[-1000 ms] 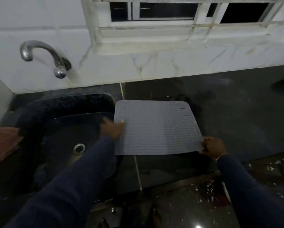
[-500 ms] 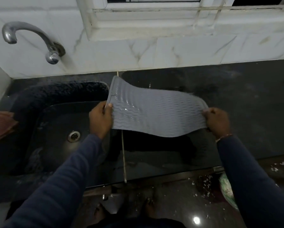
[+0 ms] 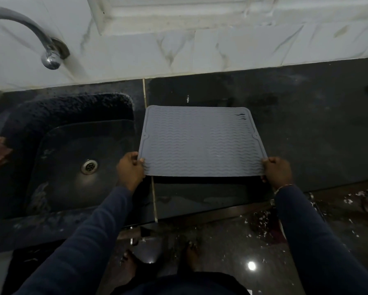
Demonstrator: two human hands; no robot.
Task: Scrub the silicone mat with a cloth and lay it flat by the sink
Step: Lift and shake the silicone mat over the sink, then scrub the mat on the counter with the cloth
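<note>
Head view shows the laying-flat step: left hand (image 3: 130,171) and right hand (image 3: 277,173) each pinch a near corner of the silicone mat (image 3: 201,139), its far edge on the desk (image 3: 306,128) beside the sink (image 3: 76,158); next, lower the gripped edge and release.

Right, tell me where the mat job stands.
Scrubbing can't be judged; no cloth in hand. In hand: the left hand and right hand pinch the near corners of the silicone mat, far edge on the counter beside the sink. Left: lower the raised near edge, let go.
</note>
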